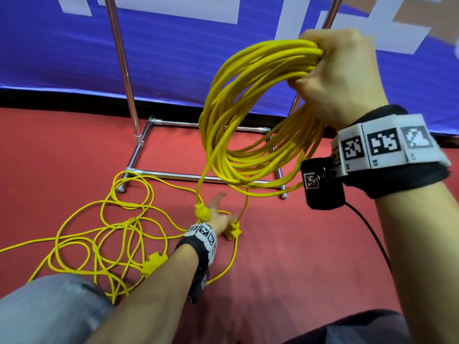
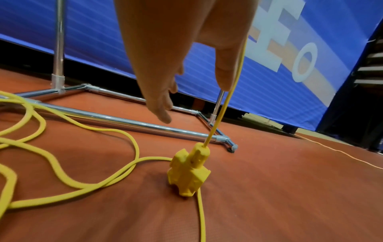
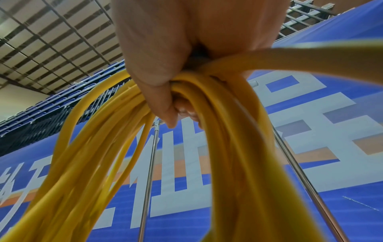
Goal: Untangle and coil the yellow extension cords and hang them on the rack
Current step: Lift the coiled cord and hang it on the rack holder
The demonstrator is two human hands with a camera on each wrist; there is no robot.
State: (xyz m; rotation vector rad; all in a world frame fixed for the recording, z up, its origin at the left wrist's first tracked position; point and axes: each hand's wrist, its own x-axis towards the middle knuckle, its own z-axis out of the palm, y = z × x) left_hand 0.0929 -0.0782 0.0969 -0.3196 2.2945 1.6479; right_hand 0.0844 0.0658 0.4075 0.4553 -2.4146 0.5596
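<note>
Nearest in the head view, a grey-trousered knee (image 1: 49, 304) sits at lower left, and the left forearm runs out from it toward the red floor (image 1: 285, 256). The left hand (image 1: 218, 214) reaches down low over the floor, its grip spread, fingers straight and holding nothing; in the left wrist view the fingers (image 2: 159, 104) point down beside a taut cord strand that runs past the thumb, though I cannot tell whether it touches. That strand ends in a plug seated in a yellow socket block (image 2: 189, 172) standing on the floor just beside the hand. A second plug (image 1: 201, 211) hangs from the coil in front of the hand. To the left, a loose cord (image 1: 109, 234) lies in tangled loops on the floor, with another socket block (image 1: 154, 264) by the left forearm.

Higher and to the right, the right hand (image 1: 340, 70) is raised, its grip closed tight round the top of the coil (image 1: 238, 115), many yellow loops bunched in the fist and hanging free below it; the right wrist view shows fingers (image 3: 163, 98) wrapped over the bundle.

Beyond, the rack (image 1: 171, 173) stands on the floor with chrome base tubes and two uprights, the coil hanging in front of it. Behind it stretches a blue banner (image 1: 74, 58) with white lettering.
</note>
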